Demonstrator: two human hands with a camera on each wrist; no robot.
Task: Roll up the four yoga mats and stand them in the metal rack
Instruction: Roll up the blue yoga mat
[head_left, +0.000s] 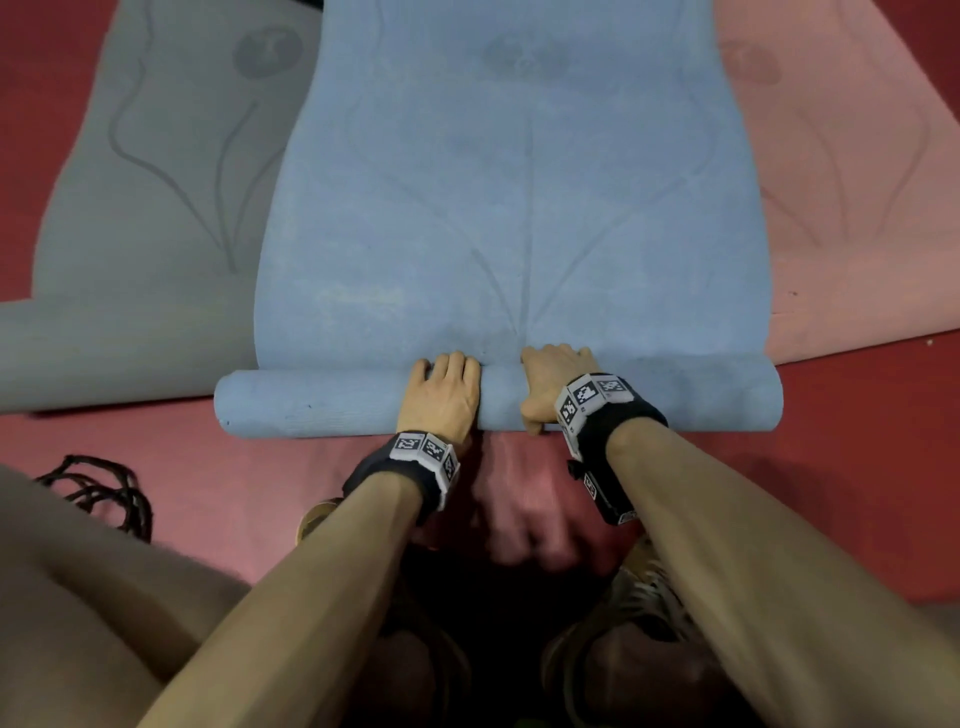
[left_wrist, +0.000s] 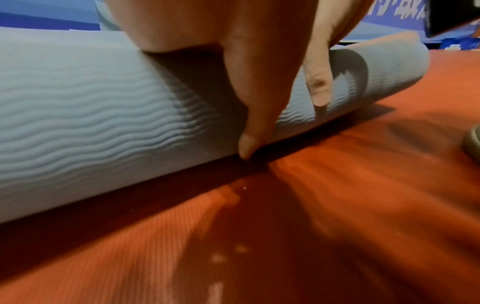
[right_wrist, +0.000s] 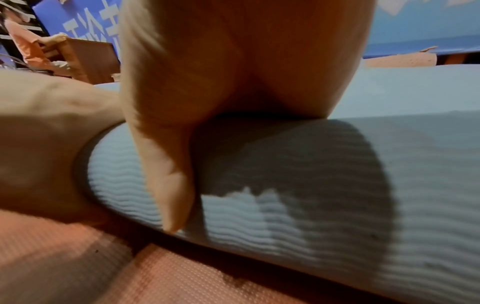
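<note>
A blue yoga mat (head_left: 519, 208) lies flat on the red floor, its near end rolled into a tube (head_left: 322, 402) that runs left to right. Both hands sit side by side on the middle of that roll. My left hand (head_left: 444, 389) curls its fingers over the top, and its thumb (left_wrist: 249, 123) points down the near side to the floor. My right hand (head_left: 553, 384) grips the same way, thumb (right_wrist: 171, 185) pressed against the ribbed underside of the roll (right_wrist: 337, 185). A grey mat (head_left: 156, 208) lies flat on the left and a pink mat (head_left: 852, 208) on the right. No rack is in view.
A tangle of black cord (head_left: 98, 491) lies on the floor at the near left. My shoes (head_left: 649, 587) stand just behind the roll. In the right wrist view a peach-coloured roll (right_wrist: 400, 59) lies far back by a blue wall, and a seated person (right_wrist: 28, 47) is at the left.
</note>
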